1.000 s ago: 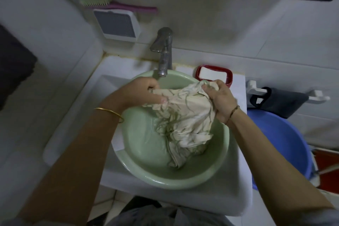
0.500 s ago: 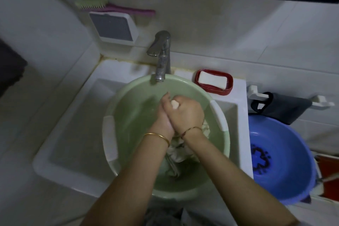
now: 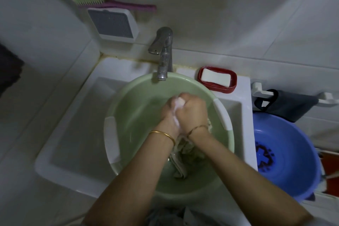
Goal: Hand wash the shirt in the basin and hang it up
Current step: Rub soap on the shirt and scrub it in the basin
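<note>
Cream cloth, wet and creased into ropes and folds, the shirt (image 3: pixel 181 161) lies in the green basin (image 3: pixel 135 115) at the middle of the frame. Most of it is heaped low against the near wall under the wrists, and a small pale wad pokes out between the two fists higher up. The left hand (image 3: pixel 169 113) and right hand (image 3: pixel 193 111) are pressed knuckle to knuckle, the fingers of both curled tight around the bunched fabric, with white suds along the seam where they meet. A smooth gold bangle (image 3: pixel 163 134) circles the left wrist and a thin bracelet (image 3: pixel 198 127) the right.

The basin is round, glossy plastic with white grip patches on its rim. It sits in a white rectangular sink (image 3: pixel 73 134). A dull metal tap (image 3: pixel 163 55) overhangs its far edge. To the upper right, a white bar of soap (image 3: pixel 216 77) rests in a red oval dish (image 3: pixel 231 88). A blue round tub (image 3: pixel 293 143) stands at the right, below a dark cloth (image 3: pixel 288 104) hung on a white rail (image 3: pixel 328 97). At the upper left, a brush (image 3: pixel 113 2) lies on a white grilled box (image 3: pixel 112 24).
</note>
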The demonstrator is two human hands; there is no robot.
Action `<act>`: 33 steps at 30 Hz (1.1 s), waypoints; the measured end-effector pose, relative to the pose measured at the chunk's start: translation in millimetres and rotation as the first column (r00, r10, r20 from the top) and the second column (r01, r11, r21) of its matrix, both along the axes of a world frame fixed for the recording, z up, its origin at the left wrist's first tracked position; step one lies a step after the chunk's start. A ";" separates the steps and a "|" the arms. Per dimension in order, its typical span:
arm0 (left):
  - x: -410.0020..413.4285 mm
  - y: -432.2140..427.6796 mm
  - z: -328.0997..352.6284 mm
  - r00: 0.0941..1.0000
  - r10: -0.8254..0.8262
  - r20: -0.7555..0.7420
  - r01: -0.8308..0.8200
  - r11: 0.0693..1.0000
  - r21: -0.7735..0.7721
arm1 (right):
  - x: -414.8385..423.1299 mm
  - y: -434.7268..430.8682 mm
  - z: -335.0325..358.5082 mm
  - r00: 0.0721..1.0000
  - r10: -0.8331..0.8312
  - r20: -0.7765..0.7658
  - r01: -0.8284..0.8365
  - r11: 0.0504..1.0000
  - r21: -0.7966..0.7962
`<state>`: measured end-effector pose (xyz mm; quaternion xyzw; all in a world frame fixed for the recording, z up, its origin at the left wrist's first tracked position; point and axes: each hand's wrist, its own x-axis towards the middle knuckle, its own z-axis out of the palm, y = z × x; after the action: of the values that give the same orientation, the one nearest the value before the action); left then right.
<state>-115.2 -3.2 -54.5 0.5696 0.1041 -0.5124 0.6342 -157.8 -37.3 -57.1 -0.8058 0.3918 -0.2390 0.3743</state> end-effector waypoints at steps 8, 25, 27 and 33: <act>8.6 20.4 8.5 0.962 -0.273 0.021 0.274 0.960 -0.064 | -5.6 -47.0 -2.6 0.985 -0.109 0.131 0.057 0.937 0.345; 32.3 34.2 16.3 0.962 -0.040 0.271 0.086 0.983 -0.161 | -23.4 -51.6 -2.8 0.901 -0.331 0.279 0.090 0.774 0.627; 28.6 26.0 10.0 0.994 -0.019 0.107 0.033 0.991 -0.130 | -18.0 -41.1 1.6 0.887 -0.350 0.300 0.178 0.860 0.478; 13.4 6.9 8.0 0.993 0.114 0.025 -0.110 0.985 -0.132 | -10.7 23.8 10.2 0.986 0.127 0.111 -0.115 0.987 -0.110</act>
<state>-101.8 3.8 -46.5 0.5285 0.0920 -0.4724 0.6994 -168.5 -13.5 -46.9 -0.8307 0.3066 -0.2829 0.3686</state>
